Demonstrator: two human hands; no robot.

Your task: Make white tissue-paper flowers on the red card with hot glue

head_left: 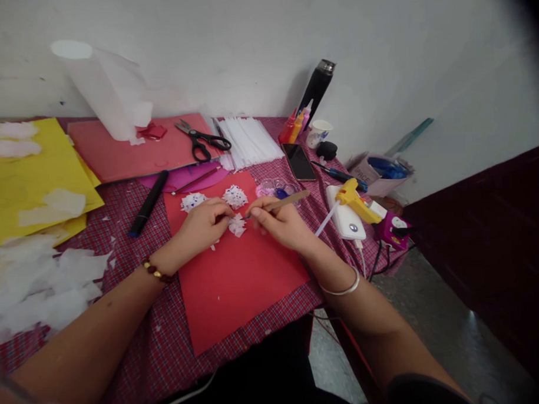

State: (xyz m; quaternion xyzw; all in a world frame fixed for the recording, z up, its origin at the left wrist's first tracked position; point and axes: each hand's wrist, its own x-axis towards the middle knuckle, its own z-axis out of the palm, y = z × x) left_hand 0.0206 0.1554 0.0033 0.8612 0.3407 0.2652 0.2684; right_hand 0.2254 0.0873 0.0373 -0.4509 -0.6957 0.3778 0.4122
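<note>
My left hand (208,220) is closed, its fingertips pinching the edge of a small white paper flower (237,226) that rests on a red sheet (237,291). Between the thumb and fingers of my right hand (279,222) is a slim tool with a tan handle (291,199); its thin tip points at the flower, too small to tell its kind. Just beyond my hands lie two ruffled white paper flowers with blue specks, one on the left (193,200) and one on the right (234,196). A clear paint palette (278,189) with pink and blue paint sits beside them.
Torn white paper (47,286) and yellow sheets (43,180) lie left, near a black marker (149,203). Behind are scissors (201,139), a paper roll (102,90), white strips (249,141), a phone (299,161) and a flask (317,85). A yellow glue gun (355,200) is right.
</note>
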